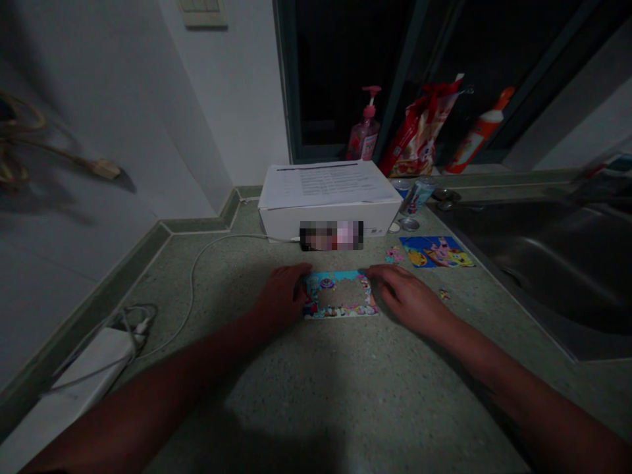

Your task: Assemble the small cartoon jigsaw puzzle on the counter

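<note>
A partly assembled jigsaw puzzle [340, 311] lies flat on the counter, its colourful border joined around a gap where the grey-green surface shows through. My left hand [281, 293] rests at its left side, fingers curled against the edge and upper left corner. At the upper right corner, my right hand [407, 296] grips the edge, fingertips bent over it. Some loose puzzle pieces [394, 255] sit in a small heap behind my right hand. Another few pieces [444, 294] lie to the right of that wrist. Beyond them is a blue cartoon picture sheet [437, 251].
A white box [328, 210] with printed paper on top stands behind the puzzle; a phone [330, 236], picture blurred, leans there with a cable [192, 276]. A power strip [93, 368] is left, a sink [538, 257] right. A can [419, 196] and pump bottle [364, 135] stand behind.
</note>
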Demonstrator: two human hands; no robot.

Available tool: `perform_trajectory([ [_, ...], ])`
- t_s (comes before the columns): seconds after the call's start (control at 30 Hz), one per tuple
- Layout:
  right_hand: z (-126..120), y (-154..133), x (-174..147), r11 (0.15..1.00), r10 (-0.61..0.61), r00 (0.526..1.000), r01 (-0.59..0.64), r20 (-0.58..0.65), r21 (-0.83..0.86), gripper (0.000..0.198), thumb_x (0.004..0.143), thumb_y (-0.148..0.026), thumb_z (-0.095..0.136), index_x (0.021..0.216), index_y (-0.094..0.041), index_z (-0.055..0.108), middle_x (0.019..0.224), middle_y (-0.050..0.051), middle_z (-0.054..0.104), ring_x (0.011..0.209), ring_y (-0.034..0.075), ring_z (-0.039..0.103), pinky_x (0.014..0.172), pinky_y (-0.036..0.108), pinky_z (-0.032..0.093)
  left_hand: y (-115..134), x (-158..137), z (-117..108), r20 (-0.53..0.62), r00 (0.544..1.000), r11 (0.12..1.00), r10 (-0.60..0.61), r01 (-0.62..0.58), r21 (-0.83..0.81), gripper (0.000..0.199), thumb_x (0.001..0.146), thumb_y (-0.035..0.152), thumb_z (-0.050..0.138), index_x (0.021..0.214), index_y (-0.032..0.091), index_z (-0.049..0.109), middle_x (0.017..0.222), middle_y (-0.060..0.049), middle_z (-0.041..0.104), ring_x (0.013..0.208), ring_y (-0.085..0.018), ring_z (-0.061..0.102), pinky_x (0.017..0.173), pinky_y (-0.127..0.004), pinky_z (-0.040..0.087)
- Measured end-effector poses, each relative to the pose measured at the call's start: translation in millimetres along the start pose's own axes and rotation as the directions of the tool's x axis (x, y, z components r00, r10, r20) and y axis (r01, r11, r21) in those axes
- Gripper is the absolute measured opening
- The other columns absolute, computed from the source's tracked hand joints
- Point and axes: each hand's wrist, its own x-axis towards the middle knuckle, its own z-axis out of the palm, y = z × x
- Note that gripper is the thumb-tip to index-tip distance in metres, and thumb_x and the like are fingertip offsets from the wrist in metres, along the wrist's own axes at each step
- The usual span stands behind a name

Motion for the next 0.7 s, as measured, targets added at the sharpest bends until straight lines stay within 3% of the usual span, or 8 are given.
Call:
perform_trajectory([
  [0.2, 3.2, 3.2, -1.1, 1.0, -0.01, 1.0, 0.01, -0.016, 0.002, 0.043, 0.102, -0.017, 0.046, 0.134, -0.023, 0.075, 0.132, 0.014, 0.079, 0.125, 0.032, 0.074, 0.111, 0.055, 0.058, -2.7, 0.1, 2.7, -0.004, 1.0, 1.0, 0.019, -0.019, 0.022, 0.05, 0.09, 0.006, 0.059, 0.136, 0.021, 0.069, 0.132, -0.012, 0.08, 0.125, -0.031, 0.075, 0.114, -0.059, 0.061],
  [0.37, 1.8, 1.6, -0.8, 1.0, -0.014, 1.0, 0.014, -0.02, 0.001, 0.044, 0.102, -0.016, 0.048, 0.134, -0.026, 0.077, 0.131, 0.011, 0.08, 0.124, 0.031, 0.074, 0.11, 0.052, 0.059, -1.3, 0.9, 1.6, -0.005, 1.0, 1.0, -0.007, 0.007, 0.028, 0.052, 0.089, 0.006, 0.059, 0.136, 0.028, 0.071, 0.132, -0.007, 0.08, 0.125, -0.03, 0.075, 0.117, -0.055, 0.061],
  [0.57, -25.3, 21.9, -1.6, 0.994, 0.072, 0.994, -0.078, -0.078, -0.077, 0.04, 0.102, -0.024, 0.049, 0.125, -0.026, 0.082, 0.123, 0.01, 0.084, 0.116, 0.032, 0.077, 0.103, 0.051, 0.06, 1.3, 1.9, -2.3, -0.012, 1.0, 0.999, -0.024, 0.025, 0.04, 0.054, 0.087, 0.006, 0.061, 0.133, 0.033, 0.072, 0.128, -0.004, 0.08, 0.123, -0.031, 0.075, 0.118, -0.057, 0.06],
  [0.7, -43.5, 34.8, -6.1, 0.988, 0.129, 0.989, -0.122, 0.073, -0.097, 0.031, 0.101, -0.029, 0.056, 0.116, -0.025, 0.083, 0.118, 0.009, 0.084, 0.106, 0.031, 0.079, 0.097, 0.047, 0.061, 2.7, 2.2, -4.1, -0.028, 0.999, 0.999, -0.018, 0.019, 0.038, 0.051, 0.087, 0.006, 0.059, 0.131, 0.027, 0.073, 0.126, -0.007, 0.081, 0.121, -0.031, 0.075, 0.118, -0.059, 0.059],
])
